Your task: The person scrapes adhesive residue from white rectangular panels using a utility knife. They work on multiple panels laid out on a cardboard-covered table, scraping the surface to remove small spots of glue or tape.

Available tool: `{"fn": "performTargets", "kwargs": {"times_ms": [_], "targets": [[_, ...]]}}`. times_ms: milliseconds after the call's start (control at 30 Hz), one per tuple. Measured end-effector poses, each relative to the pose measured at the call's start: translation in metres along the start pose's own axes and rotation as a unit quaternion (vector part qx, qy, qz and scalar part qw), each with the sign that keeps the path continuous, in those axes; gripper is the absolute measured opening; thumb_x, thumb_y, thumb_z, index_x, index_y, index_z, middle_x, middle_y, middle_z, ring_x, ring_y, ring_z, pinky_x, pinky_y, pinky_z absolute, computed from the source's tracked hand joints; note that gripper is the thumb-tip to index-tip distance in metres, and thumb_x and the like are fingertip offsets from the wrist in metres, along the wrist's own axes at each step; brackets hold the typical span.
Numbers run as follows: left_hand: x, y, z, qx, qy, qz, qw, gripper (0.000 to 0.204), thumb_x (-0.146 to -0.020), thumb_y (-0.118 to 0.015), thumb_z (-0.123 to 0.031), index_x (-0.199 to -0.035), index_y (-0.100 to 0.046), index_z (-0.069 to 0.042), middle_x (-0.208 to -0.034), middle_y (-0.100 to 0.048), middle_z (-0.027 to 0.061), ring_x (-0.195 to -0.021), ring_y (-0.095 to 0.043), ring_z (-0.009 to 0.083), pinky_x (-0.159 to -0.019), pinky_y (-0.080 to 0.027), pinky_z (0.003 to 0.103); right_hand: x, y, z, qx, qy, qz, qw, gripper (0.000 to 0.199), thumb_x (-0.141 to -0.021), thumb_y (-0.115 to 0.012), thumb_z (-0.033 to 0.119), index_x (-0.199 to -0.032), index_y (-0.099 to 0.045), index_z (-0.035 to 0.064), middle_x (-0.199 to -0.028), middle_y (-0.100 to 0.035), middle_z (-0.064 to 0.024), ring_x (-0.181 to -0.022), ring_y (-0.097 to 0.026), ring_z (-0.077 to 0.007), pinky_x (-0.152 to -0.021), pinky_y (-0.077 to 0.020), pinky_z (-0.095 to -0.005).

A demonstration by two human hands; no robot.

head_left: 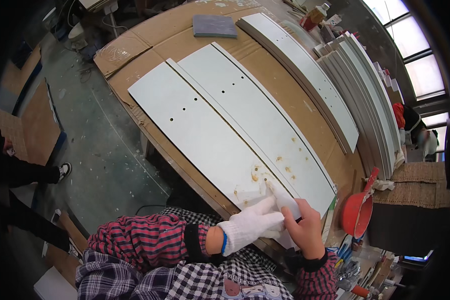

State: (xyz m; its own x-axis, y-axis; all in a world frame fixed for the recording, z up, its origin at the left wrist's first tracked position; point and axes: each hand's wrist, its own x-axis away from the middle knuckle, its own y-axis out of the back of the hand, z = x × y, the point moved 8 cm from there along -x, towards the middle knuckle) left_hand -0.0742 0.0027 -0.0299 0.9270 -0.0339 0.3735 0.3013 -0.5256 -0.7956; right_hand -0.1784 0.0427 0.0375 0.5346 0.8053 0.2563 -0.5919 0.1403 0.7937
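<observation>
Two hands: one gloved hand, one bare hand. Two white boards side by side, with three dark holes near the far end of each. One grey block. One red scoop. One bottle. Two piles of panels, the layers too tight to count. Two dark trouser legs at left.

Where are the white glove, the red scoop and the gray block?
White glove [247, 226], head view: over the hand's back.
Red scoop [357, 215], head view: on its bowl.
Gray block [214, 24], head view: on its top.
</observation>
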Motion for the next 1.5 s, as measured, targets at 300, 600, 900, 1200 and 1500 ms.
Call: {"fn": "performTargets", "kwargs": {"times_ms": [300,600,900,1200,1500], "targets": [[-0.004,-0.003,0.013,-0.097,0.029,-0.022,0.995,0.057,-0.097,-0.052,-0.027,-0.145,-0.033,-0.002,-0.131,-0.051,0.0089,-0.116,-0.051,0.0134,-0.096,-0.044,0.025,0.021,0.003,-0.011,-0.043,0.006,-0.047,0.998,0.021,-0.083,-0.067,0.013,-0.097,-0.063,-0.0024,-0.070,-0.065,-0.0120,-0.058,-0.063,-0.0156,-0.055,-0.0479,-0.0292],[0.000,-0.013,0.000,-0.055,0.018,-0.008,0.998,0.049,-0.097,-0.053,-0.030,-0.137,-0.043,-0.002,-0.120,-0.056,0.0073,-0.106,-0.054,0.0119,-0.086,-0.047,0.024,0.018,0.007,-0.010,-0.008,0.007,-0.038,0.999,0.021,-0.083,-0.068,0.016,-0.095,-0.064,-0.0016,-0.068,-0.065,-0.0132,-0.058,-0.064,-0.0194,-0.056,-0.0490,-0.0304],[-0.005,-0.009,0.010,-0.017,0.018,-0.002,1.000,0.051,-0.097,-0.053,-0.029,-0.139,-0.041,-0.002,-0.122,-0.055,0.0066,-0.107,-0.054,0.0120,-0.086,-0.046,0.024,0.015,0.005,-0.013,0.003,0.005,-0.031,0.999,0.023,-0.083,-0.069,0.020,-0.094,-0.063,0.0005,-0.067,-0.063,-0.0167,-0.057,-0.064,-0.0279,-0.054,-0.0498,-0.0345],[-0.003,-0.010,0.006,-0.007,0.032,0.005,0.999,0.054,-0.098,-0.053,-0.025,-0.143,-0.036,-0.001,-0.129,-0.052,0.0088,-0.113,-0.053,0.0140,-0.093,-0.045,0.025,0.014,0.005,-0.012,0.019,0.008,-0.034,0.999,0.023,-0.083,-0.069,0.020,-0.093,-0.063,0.0008,-0.066,-0.063,-0.0162,-0.055,-0.062,-0.0275,-0.053,-0.0493,-0.0342],[-0.009,-0.007,0.017,0.032,0.027,0.007,0.999,0.055,-0.098,-0.053,-0.022,-0.144,-0.033,-0.002,-0.132,-0.051,0.0099,-0.115,-0.054,0.0159,-0.093,-0.047,0.027,0.014,0.005,-0.008,0.035,0.024,-0.034,0.999,0.024,-0.083,-0.069,0.021,-0.094,-0.063,0.0012,-0.065,-0.062,-0.0164,-0.054,-0.062,-0.0280,-0.053,-0.0488,-0.0349]]}}
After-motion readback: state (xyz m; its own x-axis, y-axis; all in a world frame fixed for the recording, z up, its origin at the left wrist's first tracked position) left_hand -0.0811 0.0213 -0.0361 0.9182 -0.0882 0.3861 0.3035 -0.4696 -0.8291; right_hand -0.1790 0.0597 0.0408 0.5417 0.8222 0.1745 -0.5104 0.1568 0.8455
